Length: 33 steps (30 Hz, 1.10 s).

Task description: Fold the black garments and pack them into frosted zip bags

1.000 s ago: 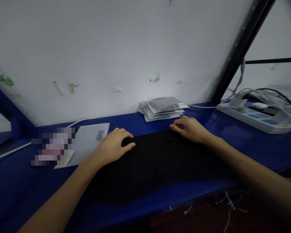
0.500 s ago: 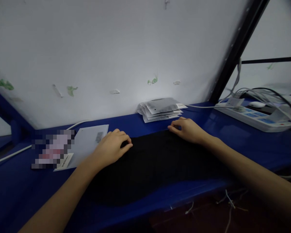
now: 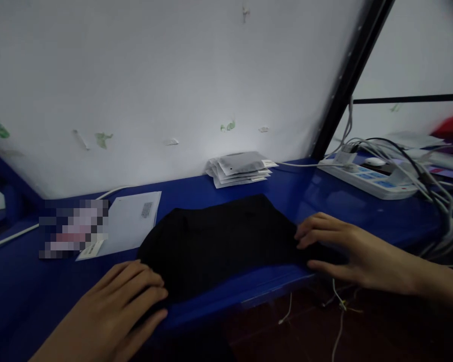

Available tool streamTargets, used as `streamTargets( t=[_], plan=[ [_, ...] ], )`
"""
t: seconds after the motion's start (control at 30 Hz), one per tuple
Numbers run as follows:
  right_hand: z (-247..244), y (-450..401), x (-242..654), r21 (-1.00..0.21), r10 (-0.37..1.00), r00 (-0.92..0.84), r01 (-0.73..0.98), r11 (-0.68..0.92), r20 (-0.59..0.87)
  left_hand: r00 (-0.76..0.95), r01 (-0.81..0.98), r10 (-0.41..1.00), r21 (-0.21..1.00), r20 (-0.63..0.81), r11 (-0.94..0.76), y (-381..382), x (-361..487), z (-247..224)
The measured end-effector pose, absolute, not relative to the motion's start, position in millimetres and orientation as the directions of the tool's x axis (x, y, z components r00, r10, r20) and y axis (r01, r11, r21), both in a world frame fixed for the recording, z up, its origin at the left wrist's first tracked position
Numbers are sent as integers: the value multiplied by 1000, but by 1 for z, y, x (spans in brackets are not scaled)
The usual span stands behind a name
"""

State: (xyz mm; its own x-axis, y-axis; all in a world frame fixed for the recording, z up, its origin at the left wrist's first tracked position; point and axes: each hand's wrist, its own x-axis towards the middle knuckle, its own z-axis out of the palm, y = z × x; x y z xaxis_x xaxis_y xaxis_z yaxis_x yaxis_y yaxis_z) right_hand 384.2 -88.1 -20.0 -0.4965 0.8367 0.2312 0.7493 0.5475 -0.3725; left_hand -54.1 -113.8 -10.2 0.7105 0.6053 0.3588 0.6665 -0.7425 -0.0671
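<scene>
Hands (image 3: 124, 301) (image 3: 353, 249) wider apart, black cloth (image 3: 226, 236) indistinct

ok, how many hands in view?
2. The left hand is at the near left corner of the black cloth; the right hand is at its right end. No other hands show.

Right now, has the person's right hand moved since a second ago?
Yes. Judged against the stack of packets, the right hand has moved farther to the right and nearer the front edge of the blue table.
</scene>
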Motion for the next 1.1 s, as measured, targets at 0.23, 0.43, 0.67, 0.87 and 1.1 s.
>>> streamTargets(
  t=[0.23,0.43,0.67,0.87,1.1],
  plan=[
    [-28,-89,391,-367,830,-433,752,547,350,646,717,655,-17,392,-697,-117,-55,-7],
    [1,-29,364,-449,818,-158,771,453,553,245,911,832,176,497,-373,-64,-38,24],
    [-18,39,325,-221,898,-202,926,305,390,214,953,860,95,463,-289,-13,-21,23],
    [-45,34,331,-209,909,-233,925,316,345,365,904,841,66,399,-423,-47,18,0],
    [-53,24,344,-257,912,-126,936,239,391,346,912,881,106,324,-397,-55,20,-20]
  ],
)
